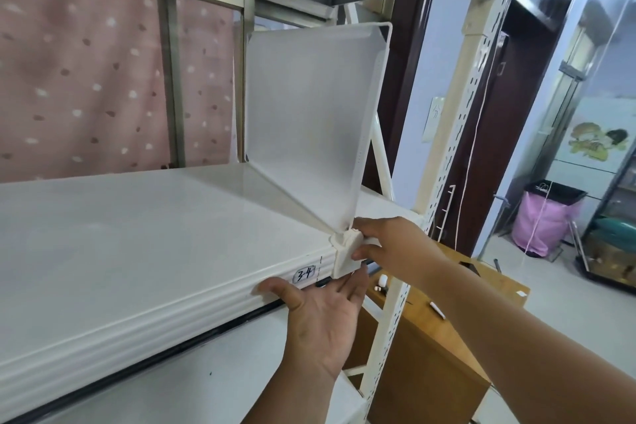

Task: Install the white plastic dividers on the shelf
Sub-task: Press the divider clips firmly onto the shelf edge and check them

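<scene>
Head view: a white divider (309,113) is standing upright at centre frame, its long axis running from the front lip of the shelf (137,234) back toward the rear. Its foot clip (346,256) is sitting over the lip, right of the "3-4" label (304,274). The right hand (395,244) is pinching that clip from the right side, fingers closed on it. The left hand (323,317) is lying open, palm up, fingertips touching the clip's underside. Both hands are equally near; seating likely depends on pressing the clip inward.
</scene>
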Motion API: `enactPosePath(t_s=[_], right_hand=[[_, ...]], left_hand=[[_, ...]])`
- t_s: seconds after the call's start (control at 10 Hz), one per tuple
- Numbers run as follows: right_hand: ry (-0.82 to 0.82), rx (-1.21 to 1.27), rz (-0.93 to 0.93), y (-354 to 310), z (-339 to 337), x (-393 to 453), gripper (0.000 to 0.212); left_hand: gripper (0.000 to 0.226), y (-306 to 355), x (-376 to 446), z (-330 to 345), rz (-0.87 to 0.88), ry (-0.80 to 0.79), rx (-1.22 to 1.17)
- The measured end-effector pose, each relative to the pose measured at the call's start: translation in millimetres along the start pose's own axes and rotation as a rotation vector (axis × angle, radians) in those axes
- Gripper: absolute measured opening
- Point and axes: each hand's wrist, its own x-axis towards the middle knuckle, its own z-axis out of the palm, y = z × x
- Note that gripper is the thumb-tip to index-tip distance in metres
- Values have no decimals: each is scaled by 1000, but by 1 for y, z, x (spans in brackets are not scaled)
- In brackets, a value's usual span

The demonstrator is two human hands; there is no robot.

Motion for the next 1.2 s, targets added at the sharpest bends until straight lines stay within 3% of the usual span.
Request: enactPosePath(t_s=[0.2, 0.5, 0.8, 1.0, 1.2], right_hand=[[52, 62, 9, 9, 9, 2, 50], [138, 119, -2, 18, 22, 2, 45], [196, 134, 36, 1, 26, -6, 71], [271, 64, 49, -5, 28, -11, 79], [293, 4, 58, -15, 29, -17, 87]], left_hand=[[131, -1, 1, 4, -6, -65, -36], [132, -7, 11, -5, 27, -16, -45], [127, -5, 9, -14, 105, 75, -41], [142, 4, 4, -15, 108, 20, -79], [136, 6, -1, -16, 106, 88, -20]])
